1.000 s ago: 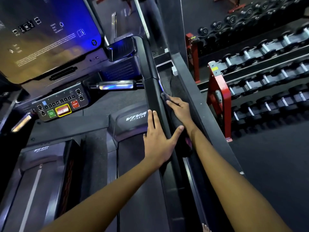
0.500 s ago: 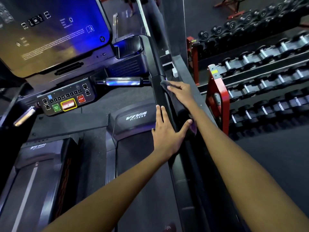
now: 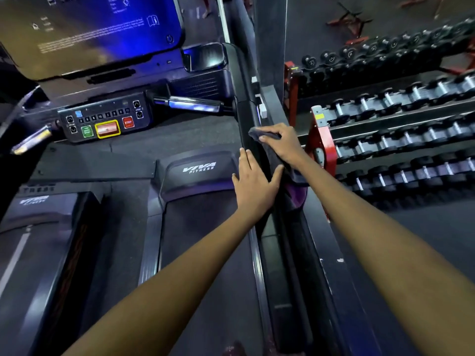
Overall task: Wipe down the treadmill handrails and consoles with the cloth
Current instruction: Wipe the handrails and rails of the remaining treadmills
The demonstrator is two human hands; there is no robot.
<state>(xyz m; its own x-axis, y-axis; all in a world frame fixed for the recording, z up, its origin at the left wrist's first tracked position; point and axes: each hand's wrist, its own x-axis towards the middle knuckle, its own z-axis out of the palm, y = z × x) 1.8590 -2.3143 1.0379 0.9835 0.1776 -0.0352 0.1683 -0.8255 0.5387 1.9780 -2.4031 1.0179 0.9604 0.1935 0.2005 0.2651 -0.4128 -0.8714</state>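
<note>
The cloth (image 3: 272, 152) under the right hand looks soft, matt and dark. The handrail (image 3: 246, 119) beneath it is smooth, semi-gloss black plastic. Left of the hands, the console screen (image 3: 102, 29) is glossy; the dumbbells (image 3: 401, 140) show chromed metal handles.

Commercial gym. Treadmill deck (image 3: 205, 253) with "VIVA FITNESS" on the motor hood (image 3: 199, 167), a second treadmill (image 3: 38, 253) just beside it on the left. Console (image 3: 102, 34) with big blue-lit screen, button panel (image 3: 102, 119) with green, red and yellow-framed keys. Right side: red-framed rack (image 3: 317, 140) carrying long rows of dumbbells (image 3: 411, 134). Dark rubber floor (image 3: 437, 227).
</note>
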